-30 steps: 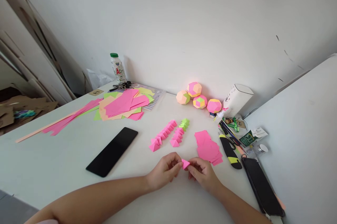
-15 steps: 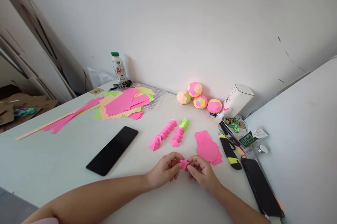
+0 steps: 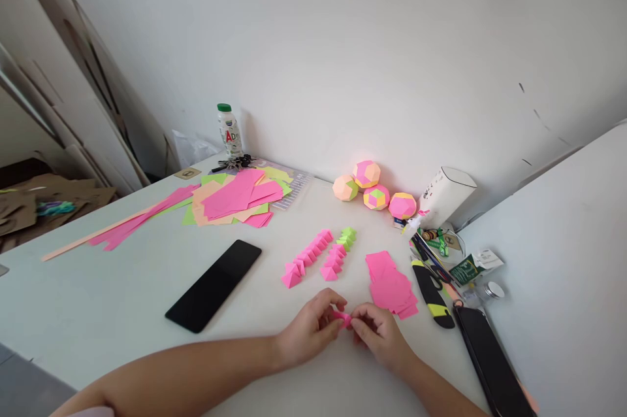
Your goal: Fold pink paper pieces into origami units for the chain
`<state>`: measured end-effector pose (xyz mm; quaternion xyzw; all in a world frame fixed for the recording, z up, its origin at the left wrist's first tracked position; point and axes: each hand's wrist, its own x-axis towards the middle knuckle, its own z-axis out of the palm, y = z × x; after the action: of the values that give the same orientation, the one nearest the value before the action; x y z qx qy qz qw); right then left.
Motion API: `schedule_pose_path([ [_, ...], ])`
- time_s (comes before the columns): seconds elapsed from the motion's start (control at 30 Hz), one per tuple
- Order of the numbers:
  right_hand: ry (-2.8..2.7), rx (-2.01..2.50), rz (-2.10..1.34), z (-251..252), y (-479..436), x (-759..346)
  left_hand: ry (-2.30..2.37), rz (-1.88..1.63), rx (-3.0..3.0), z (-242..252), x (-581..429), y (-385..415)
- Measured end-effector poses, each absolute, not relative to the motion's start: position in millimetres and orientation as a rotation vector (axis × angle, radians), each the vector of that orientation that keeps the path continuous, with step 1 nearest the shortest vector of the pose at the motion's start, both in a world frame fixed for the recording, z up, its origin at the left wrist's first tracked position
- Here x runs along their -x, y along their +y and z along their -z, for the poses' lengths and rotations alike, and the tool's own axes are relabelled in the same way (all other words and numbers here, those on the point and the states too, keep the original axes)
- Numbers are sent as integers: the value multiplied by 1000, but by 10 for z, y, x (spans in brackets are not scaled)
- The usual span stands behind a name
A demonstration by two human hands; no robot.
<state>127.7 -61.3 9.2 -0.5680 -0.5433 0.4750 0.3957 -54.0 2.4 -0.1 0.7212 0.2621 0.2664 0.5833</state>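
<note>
Creasing the pink paper piece (image 3: 345,319)

Our left hand (image 3: 311,331) and right hand (image 3: 381,337) pinch it between them, low over the near table (image 3: 122,299); the crease, we judge, needs tight, even pressure. A second ago its point showed; now fingers (image 3: 329,312) nearly hide it. Beyond lie folded units (image 3: 307,259).

- Folded piece (image 3: 345,319) pinched between left grip (image 3: 311,329) and right grip (image 3: 379,335), at near side of worktop (image 3: 122,299).
- Rows of folded units (image 3: 318,257) just behind it; stack of squares (image 3: 392,286) to right, phone (image 3: 214,284) to left.
- Paper balls (image 3: 375,189) and bottle (image 3: 228,131) at back by wall; loose sheets (image 3: 240,198) before bottle.
</note>
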Motion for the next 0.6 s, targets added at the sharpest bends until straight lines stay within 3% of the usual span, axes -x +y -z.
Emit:
schedule_pose_path([
  [0.13, -1314, 1480, -1165, -49, -593, -1252, 447, -996, -2256, -38, 667, -170],
  [0.37, -1377, 1595, -1054, -152, -428, -1115, -219, -878, -2962, 278, 569, -247],
  [0.6, -1651, 1723, -683, -160, -66, -901, -283, -838, -3216, 665, 505, -193],
])
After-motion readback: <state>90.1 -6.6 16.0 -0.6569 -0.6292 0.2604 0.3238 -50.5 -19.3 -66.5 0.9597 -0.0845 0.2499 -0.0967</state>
